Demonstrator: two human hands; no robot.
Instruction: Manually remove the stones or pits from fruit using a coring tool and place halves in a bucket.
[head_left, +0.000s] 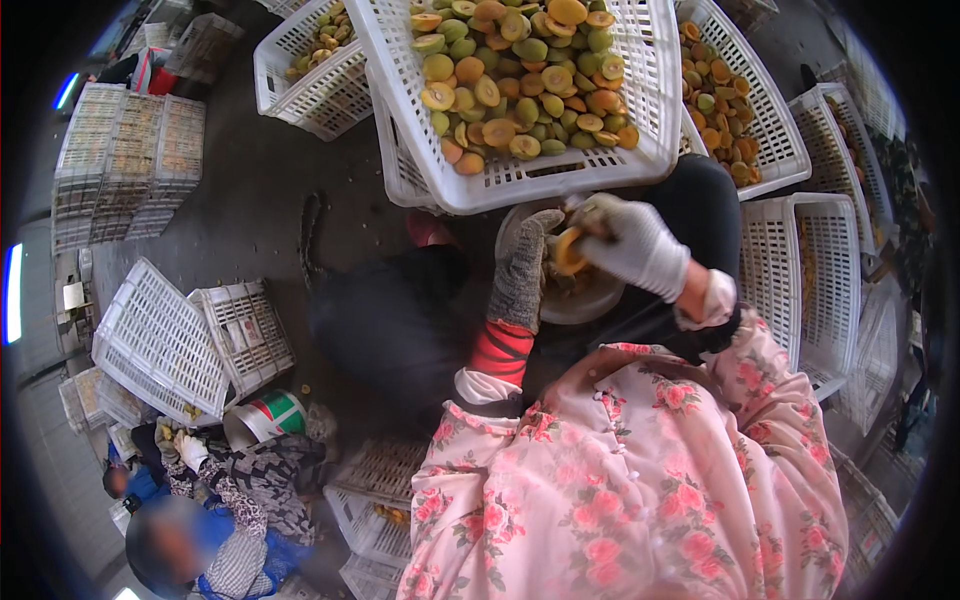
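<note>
My left hand (520, 268), in a grey knit glove, is over a pale round bucket (585, 315) between my knees. Its fingers curl inward, and whatever they grip is hidden from this side. Just right of it, my right hand (632, 240), in a white glove and blurred by motion, is closed with an orange apricot half (570, 251) at its fingertips. More orange fruit pieces lie inside the bucket, partly covered by my hands. Directly beyond my hands stands a white slotted crate (525, 188) holding many green and orange apricot halves (520, 85).
Another crate of orange halves (790, 165) is at the far right, with stacked white crates (830, 270) beside my right arm. A smaller fruit crate (320, 105) is at the far left. Left are tilted crates (160, 335), a bucket (265, 420) and a seated co-worker (240, 530).
</note>
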